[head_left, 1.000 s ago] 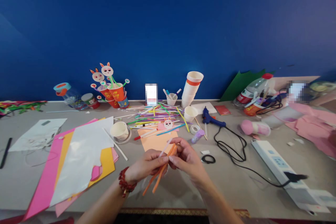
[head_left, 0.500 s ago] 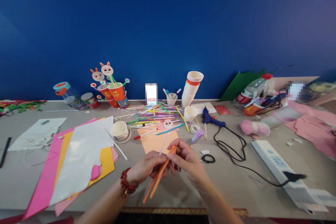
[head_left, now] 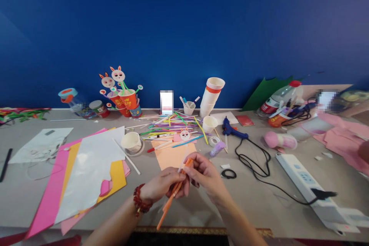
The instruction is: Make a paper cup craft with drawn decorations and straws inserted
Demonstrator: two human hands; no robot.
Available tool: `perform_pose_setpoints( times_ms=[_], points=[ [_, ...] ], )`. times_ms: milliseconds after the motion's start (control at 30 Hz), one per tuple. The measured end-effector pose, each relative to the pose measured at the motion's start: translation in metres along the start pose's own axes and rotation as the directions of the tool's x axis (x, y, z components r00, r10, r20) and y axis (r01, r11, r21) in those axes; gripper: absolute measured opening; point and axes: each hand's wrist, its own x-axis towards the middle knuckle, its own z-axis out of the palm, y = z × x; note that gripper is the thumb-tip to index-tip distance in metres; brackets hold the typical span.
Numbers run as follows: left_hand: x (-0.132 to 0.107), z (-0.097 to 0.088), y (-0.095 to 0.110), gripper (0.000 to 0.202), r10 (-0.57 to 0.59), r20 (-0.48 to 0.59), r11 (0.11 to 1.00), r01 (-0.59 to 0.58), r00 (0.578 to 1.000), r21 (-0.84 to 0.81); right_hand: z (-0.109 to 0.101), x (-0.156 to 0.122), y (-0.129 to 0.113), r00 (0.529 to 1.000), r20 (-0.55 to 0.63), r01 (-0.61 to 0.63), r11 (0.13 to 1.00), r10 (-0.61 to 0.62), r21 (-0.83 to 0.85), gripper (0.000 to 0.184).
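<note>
Over the table's front part, both hands meet around orange straws [head_left: 164, 213] whose loose ends point down toward me. My left hand [head_left: 165, 185], with a red bead bracelet at the wrist, is closed around their middle. At the upper end, my right hand [head_left: 206, 176] pinches the straws between thumb and fingers. A pale, see-through straw [head_left: 182, 162] runs along them through the left fingers. Just behind my hands lies an orange paper sheet [head_left: 167, 156]. A paper rabbit face [head_left: 185, 134] rests at its far edge, before a pile of coloured straws [head_left: 170, 125].
Stacked paper sheets [head_left: 92, 161] and a white cup [head_left: 131, 142] are on the left. Cups with rabbit figures [head_left: 127, 100] stand by the wall. To the right are a blue glue gun [head_left: 233, 130], its looping black cord, a black ring [head_left: 228, 173] and a power strip [head_left: 305, 184].
The lower ends of the orange straws have come closer together and swung slightly down. Both hands keep their grip in almost the same place.
</note>
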Motion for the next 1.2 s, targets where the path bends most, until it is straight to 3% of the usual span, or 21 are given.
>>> perform_pose_setpoints(
  times_ms=[200,367,500,600,700,800,867,967,1100,1200],
  points=[
    [0.001,0.004,0.003,0.052,0.016,-0.023,1.000,-0.015,1.000,0.010,-0.003,0.000,0.002,0.998,-0.056,-0.002,0.999,-0.001,-0.044,0.031],
    [0.006,0.014,0.006,0.049,0.155,-0.171,0.988,-0.157,0.973,0.001,-0.002,0.001,0.004,0.996,-0.087,0.017,0.997,-0.024,-0.077,0.030],
    [0.007,0.016,0.002,0.047,0.094,-0.184,0.994,-0.103,0.978,-0.037,-0.002,0.001,0.011,0.990,-0.105,0.078,0.991,-0.090,-0.112,0.029],
    [0.003,0.012,-0.001,0.040,0.077,-0.205,0.993,-0.094,0.976,-0.077,-0.019,-0.009,0.016,0.975,-0.138,0.124,0.942,-0.174,-0.311,0.030],
    [-0.003,0.005,0.000,0.037,0.096,-0.221,0.987,-0.122,0.971,-0.107,-0.058,-0.031,0.020,0.955,-0.198,0.051,0.782,-0.219,-0.621,0.027],
    [-0.005,-0.001,0.002,0.035,0.109,-0.227,0.981,-0.142,0.968,-0.134,-0.104,-0.060,0.029,0.917,-0.242,-0.048,0.514,-0.317,-0.856,0.025],
    [-0.002,-0.002,0.003,0.034,0.109,-0.231,0.979,-0.144,0.967,-0.143,-0.126,-0.077,0.037,0.912,-0.146,-0.041,0.270,-0.383,-0.962,0.034],
    [0.003,-0.003,0.004,0.034,0.104,-0.231,0.978,-0.142,0.967,-0.155,-0.138,-0.092,0.048,0.919,-0.028,-0.012,0.045,-0.394,-0.999,0.053],
    [0.006,-0.002,0.004,0.034,0.100,-0.225,0.980,-0.135,0.969,-0.148,-0.135,-0.098,0.050,0.934,-0.015,-0.039,-0.062,-0.356,-0.997,0.038],
    [0.004,-0.003,0.006,0.036,0.107,-0.239,0.984,-0.137,0.965,-0.114,-0.136,-0.099,0.043,0.957,-0.079,-0.086,-0.013,-0.280,-0.996,0.018]
  ],
)
